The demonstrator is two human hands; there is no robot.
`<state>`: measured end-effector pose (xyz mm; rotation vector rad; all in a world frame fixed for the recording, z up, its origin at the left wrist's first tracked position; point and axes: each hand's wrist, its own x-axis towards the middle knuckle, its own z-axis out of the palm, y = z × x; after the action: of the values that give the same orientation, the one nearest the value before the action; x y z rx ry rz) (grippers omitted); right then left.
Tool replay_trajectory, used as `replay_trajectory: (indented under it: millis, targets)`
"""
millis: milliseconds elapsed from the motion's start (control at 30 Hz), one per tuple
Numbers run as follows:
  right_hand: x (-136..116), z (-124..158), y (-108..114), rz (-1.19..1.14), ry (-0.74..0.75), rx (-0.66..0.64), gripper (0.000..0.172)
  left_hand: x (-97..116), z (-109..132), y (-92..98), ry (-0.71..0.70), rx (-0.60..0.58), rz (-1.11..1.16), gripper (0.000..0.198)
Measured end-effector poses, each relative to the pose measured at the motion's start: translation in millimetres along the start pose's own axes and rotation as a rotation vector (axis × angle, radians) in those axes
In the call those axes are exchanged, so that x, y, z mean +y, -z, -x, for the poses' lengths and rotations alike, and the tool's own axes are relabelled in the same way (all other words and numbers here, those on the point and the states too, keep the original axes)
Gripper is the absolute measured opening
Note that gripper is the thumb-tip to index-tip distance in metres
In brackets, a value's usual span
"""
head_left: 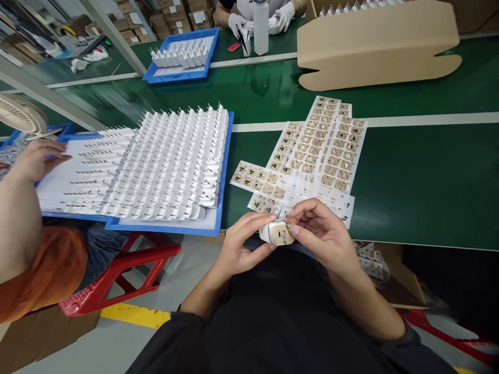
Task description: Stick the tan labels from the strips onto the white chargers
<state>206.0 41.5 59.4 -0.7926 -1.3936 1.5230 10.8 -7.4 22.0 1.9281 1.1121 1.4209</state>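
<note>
Just over the near edge of the bench, my left hand (242,243) grips a small white plastic housing (265,235) between thumb and fingers. A tan adhesive sticker (279,236) with a small cut-out lies on the face turned up toward me. At its right edge, the thumb and index finger of my right hand (323,236) are pinched together on the sticker's border. Sheets of similar tan stickers (312,148) overlap on the bench right behind my hands.
Left of me, a blue tray (226,171) bears rows of white pronged parts. A co-worker's hand (37,158) is over the adjoining tray. Across the bench are another blue tray (212,41), a white bottle (261,28), a gloved person and a cardboard box (374,49).
</note>
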Motion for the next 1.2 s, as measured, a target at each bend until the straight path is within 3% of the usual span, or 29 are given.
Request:
replay_trajectory:
  millis: [1200]
  targets:
    - [2.1,-1.7,-2.1,-0.067,-0.051,-0.004,0.016,0.5,0.1,1.2,0.009,-0.019,-0.001,0.048]
